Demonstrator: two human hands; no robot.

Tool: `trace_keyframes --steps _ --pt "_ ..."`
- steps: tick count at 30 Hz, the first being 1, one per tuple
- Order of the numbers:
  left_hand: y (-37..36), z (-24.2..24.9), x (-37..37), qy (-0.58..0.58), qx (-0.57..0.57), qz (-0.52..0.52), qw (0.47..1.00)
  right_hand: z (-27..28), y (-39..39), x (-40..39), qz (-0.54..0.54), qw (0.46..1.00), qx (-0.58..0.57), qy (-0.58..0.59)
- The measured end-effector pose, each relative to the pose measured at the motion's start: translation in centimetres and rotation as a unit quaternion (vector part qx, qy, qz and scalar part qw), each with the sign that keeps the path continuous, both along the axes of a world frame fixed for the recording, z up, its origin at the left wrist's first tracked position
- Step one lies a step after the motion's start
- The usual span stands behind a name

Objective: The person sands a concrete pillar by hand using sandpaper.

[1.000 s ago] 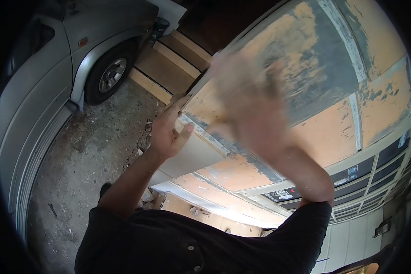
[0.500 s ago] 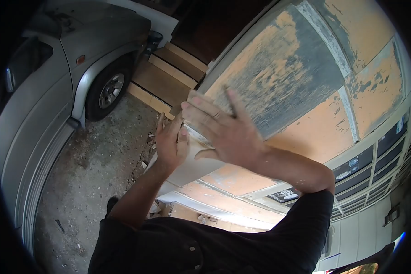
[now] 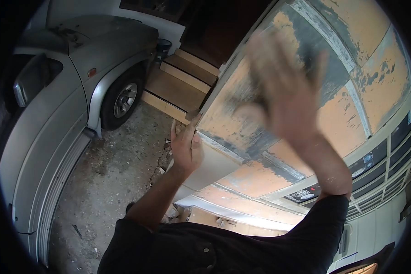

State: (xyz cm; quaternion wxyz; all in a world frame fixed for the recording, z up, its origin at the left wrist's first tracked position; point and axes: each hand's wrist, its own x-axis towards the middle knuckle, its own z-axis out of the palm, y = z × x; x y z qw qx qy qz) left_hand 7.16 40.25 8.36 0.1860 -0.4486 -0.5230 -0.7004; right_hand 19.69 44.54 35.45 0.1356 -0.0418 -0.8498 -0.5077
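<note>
My right hand (image 3: 290,93) is smeared by motion, fingers spread over a wall face (image 3: 242,107) of worn orange paint and grey patches. I see no tool in it; what lies under the palm is hidden. My left hand (image 3: 186,150) rests at the wall's near corner, its fingers stretched out along the edge and the thumb on the wall side. Below that corner, a pale smooth panel (image 3: 210,169) runs down beside the left hand. A whitish strip (image 3: 326,34) crosses the upper part of the wall.
At left stands a silver car (image 3: 45,150), its front wheel (image 3: 123,99) near tiled steps (image 3: 173,89). A dark bucket (image 3: 163,49) sits beside the steps. Rubble (image 3: 171,212) lies on the concrete floor (image 3: 105,182) along the wall's foot. Louvred windows (image 3: 374,164) are at right.
My right hand has swept up and to the right across the wall, away from my left hand. The left hand has stayed at the corner. The view has shifted slightly.
</note>
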Motion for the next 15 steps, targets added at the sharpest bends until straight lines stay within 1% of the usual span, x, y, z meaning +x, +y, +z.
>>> trace_keyframes --steps 2,3,4,5,7,8,10,11,12,13,14,15 --pt "0.2 0.1 0.2 -0.003 0.016 0.008 1.000 2.8 -0.2 -0.1 0.028 0.984 0.072 0.162" --pt "0.2 0.0 0.3 -0.003 0.019 0.006 1.000 1.2 0.4 -0.4 0.062 0.986 0.027 0.154" --pt "0.2 -0.1 0.2 -0.001 0.012 0.007 1.000 -1.3 -0.2 -0.8 0.016 0.997 0.050 0.057" --pt "0.2 -0.1 0.1 0.005 0.005 0.009 1.000 -3.9 -0.9 -0.4 -0.032 0.996 0.073 -0.037" --pt "0.4 -0.3 0.1 0.013 0.007 0.018 1.000 -8.4 0.0 1.4 0.029 0.981 -0.021 -0.189" --pt "0.3 -0.4 0.1 0.016 0.006 0.025 1.000 -7.6 -0.2 1.1 0.029 0.983 -0.019 -0.181" --pt "0.1 0.1 0.0 0.025 0.006 0.013 1.000 -3.9 -0.8 0.3 0.033 0.992 -0.097 -0.073" --pt "0.2 0.3 -0.1 0.019 0.011 0.013 1.000 -0.7 -0.7 -0.5 0.024 0.999 -0.021 0.024" --pt "0.2 0.2 0.0 0.014 0.013 0.009 1.000 2.1 -0.4 -1.2 0.011 0.991 0.053 0.120" --pt "0.1 -0.5 -0.1 0.014 -0.023 -0.008 1.000 3.2 -0.2 -1.4 -0.002 0.990 0.058 0.128" --pt "0.2 -0.1 0.1 0.022 -0.020 -0.019 0.999 4.1 -0.2 -1.6 0.026 0.988 0.033 0.151" --pt "0.0 0.6 0.3 -0.005 0.006 -0.007 1.000 4.5 -0.3 -1.9 0.056 0.983 0.007 0.173"
